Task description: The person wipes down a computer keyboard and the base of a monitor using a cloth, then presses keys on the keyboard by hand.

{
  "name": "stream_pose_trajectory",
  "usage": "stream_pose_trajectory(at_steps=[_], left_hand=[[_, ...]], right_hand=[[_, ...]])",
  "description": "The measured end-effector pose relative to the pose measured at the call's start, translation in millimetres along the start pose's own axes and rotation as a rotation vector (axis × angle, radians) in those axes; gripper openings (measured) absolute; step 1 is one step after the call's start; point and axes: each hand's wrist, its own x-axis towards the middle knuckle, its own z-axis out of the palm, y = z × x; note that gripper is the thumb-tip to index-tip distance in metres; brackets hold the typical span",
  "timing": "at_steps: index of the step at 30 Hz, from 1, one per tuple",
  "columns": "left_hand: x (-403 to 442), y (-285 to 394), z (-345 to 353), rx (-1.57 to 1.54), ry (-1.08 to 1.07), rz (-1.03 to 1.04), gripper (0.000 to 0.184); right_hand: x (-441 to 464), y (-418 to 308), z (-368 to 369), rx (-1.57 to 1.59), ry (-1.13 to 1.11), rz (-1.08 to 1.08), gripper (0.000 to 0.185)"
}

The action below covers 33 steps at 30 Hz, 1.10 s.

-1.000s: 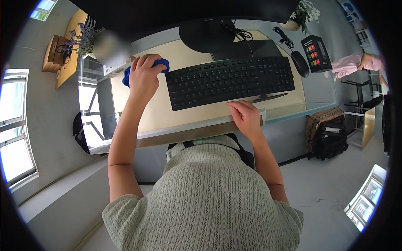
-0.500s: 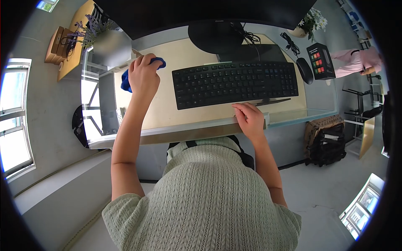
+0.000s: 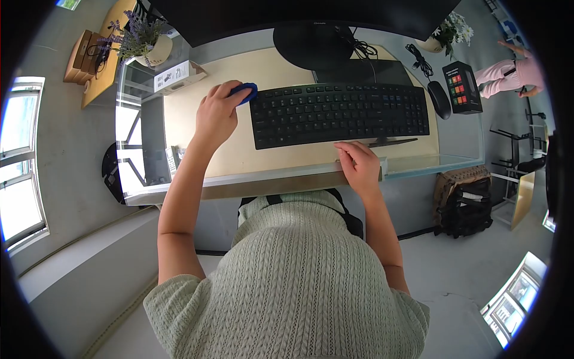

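My left hand point(image 3: 217, 113) is closed on a blue cloth point(image 3: 246, 93), which shows beyond the fingertips beside the keyboard's upper left corner. The black keyboard point(image 3: 341, 115) lies across the pale desk surface point(image 3: 230, 157). Near the desk's front edge, just below the keyboard, rests my right hand point(image 3: 360, 166), its fingers curled together; whether anything is between them is hidden. A thin dark object point(image 3: 391, 142) lies flat to the right of that hand.
Behind the keyboard stands a black monitor point(image 3: 311, 17). A mouse point(image 3: 439, 100) and black box point(image 3: 462, 88) are at the right, a white box point(image 3: 179, 77) and potted lavender point(image 3: 156, 51) at the left. A person in pink point(image 3: 515, 76) stands far right.
My left hand has moved right with the blue cloth, toward the keyboard's corner. My right hand stays near the desk edge. The person in pink has shifted.
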Motion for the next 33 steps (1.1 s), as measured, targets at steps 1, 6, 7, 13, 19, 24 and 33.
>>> stream_pose_trajectory(at_steps=[1, 6, 7, 13, 19, 24, 33], left_hand=[[-7.7, 4.3, 2.9, 0.036, -0.003, 0.019, 0.048], [-56.1, 29.5, 4.9, 0.101, 0.046, -0.078, 0.045], [-67.2, 38.4, 0.4, 0.072, 0.023, -0.064, 0.041], [-85.5, 44.8, -38.5, -0.201, -0.127, -0.107, 0.030], [-33.5, 43.6, 3.6, 0.073, 0.268, -0.096, 0.042], [-67.1, 77.0, -15.8, 0.171, -0.128, -0.244, 0.040], [-63.6, 207.8, 1.7, -0.649, -0.111, -0.019, 0.062]], right_hand=[[0.5, 1.1, 0.5, 0.003, 0.010, -0.018, 0.012], [-0.3, 0.2, 1.0, 0.019, 0.025, -0.007, 0.012], [0.5, 0.0, 0.7, 0.019, 0.027, -0.002, 0.012], [1.4, 0.4, 0.7, 0.026, 0.014, -0.013, 0.012], [-2.1, 2.5, -2.7, -0.002, -0.012, -0.030, 0.013], [-3.6, 6.5, -2.7, 0.090, 0.005, -0.049, 0.012], [-14.7, -18.0, -29.0, 0.998, -0.311, 0.197, 0.078]])
